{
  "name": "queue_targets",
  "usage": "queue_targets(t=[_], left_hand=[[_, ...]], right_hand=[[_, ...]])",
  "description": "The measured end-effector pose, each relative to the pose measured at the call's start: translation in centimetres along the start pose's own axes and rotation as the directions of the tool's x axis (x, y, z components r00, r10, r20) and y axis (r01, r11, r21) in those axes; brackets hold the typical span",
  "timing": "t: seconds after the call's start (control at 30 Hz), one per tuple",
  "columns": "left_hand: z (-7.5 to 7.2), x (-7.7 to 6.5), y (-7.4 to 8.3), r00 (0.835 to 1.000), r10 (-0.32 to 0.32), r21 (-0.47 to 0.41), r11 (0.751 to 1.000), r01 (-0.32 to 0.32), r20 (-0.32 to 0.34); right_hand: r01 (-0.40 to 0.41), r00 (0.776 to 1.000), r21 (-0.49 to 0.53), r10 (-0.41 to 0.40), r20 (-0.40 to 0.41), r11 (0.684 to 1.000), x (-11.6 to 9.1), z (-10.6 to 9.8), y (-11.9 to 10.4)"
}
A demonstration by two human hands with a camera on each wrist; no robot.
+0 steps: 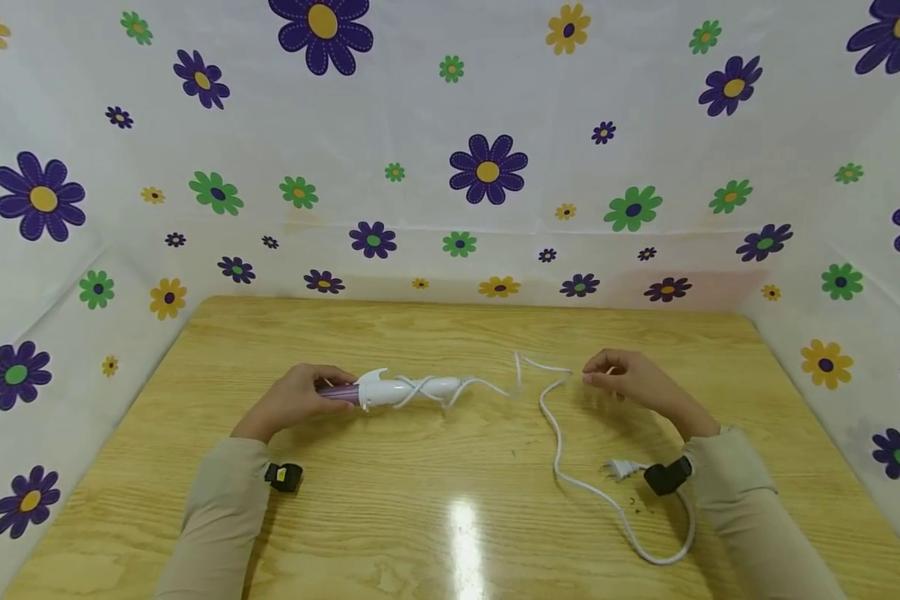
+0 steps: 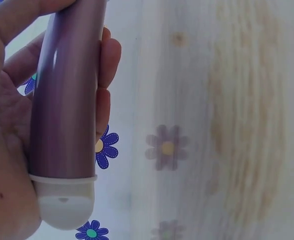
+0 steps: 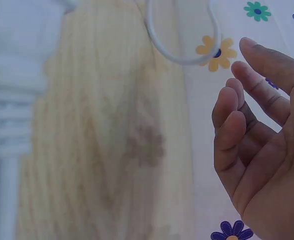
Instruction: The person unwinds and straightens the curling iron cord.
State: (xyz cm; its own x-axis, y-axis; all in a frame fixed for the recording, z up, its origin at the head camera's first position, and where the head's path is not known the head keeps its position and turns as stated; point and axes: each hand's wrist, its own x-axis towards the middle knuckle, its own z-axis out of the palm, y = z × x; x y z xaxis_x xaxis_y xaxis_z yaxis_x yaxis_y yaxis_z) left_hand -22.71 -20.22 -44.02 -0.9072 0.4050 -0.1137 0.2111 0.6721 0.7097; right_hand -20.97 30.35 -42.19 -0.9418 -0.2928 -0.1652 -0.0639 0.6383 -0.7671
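A curling iron [image 1: 378, 393] with a white handle and purple barrel lies crosswise at the left middle of the table. Its barrel end is gripped by my left hand [image 1: 294, 402]; the left wrist view shows fingers and thumb round the purple barrel [image 2: 67, 105], with the white tip [image 2: 66, 206] below the palm. Part of the white cord [image 1: 557, 437] is wound crosswise round the handle; the rest runs right in loose bends. Just right of one bend, my right hand [image 1: 637, 382] holds nothing, fingers loosely bent and thumb apart. The white plug [image 1: 624, 469] is near my right wrist.
The wooden table [image 1: 390, 500] has white flower-print cloth [image 1: 405, 100] at its back and both sides. A cord loop reaches toward the front right, beside my right sleeve [image 1: 750, 492]. Small dark specks [image 1: 636, 507] lie near the plug.
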Motion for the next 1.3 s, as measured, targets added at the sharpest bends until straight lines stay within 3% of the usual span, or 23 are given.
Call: queue_targets(t=[0.23,0.63,1.0,1.3], left_hand=[[0.0,-0.1,-0.2,1.0,-0.004,-0.005,1.0,0.004,-0.005],[-0.1,-0.3,-0.5,1.0,-0.004,-0.024,1.0,0.004,0.002],[-0.1,-0.1,-0.3,1.0,-0.009,-0.019,1.0,0.009,0.003],[0.0,-0.2,-0.4,1.0,-0.016,-0.04,0.999,0.016,0.002]], right_hand=[[0.058,0.998,0.038,-0.058,-0.002,0.998,0.1,-0.3,-1.9],[0.177,0.981,0.024,-0.178,0.079,0.984,1.1,0.8,-7.8],[0.305,0.935,0.05,-0.309,0.173,0.951,3.0,3.8,-12.4],[0.341,0.91,0.072,-0.348,0.226,0.937,4.3,6.8,-14.3]])
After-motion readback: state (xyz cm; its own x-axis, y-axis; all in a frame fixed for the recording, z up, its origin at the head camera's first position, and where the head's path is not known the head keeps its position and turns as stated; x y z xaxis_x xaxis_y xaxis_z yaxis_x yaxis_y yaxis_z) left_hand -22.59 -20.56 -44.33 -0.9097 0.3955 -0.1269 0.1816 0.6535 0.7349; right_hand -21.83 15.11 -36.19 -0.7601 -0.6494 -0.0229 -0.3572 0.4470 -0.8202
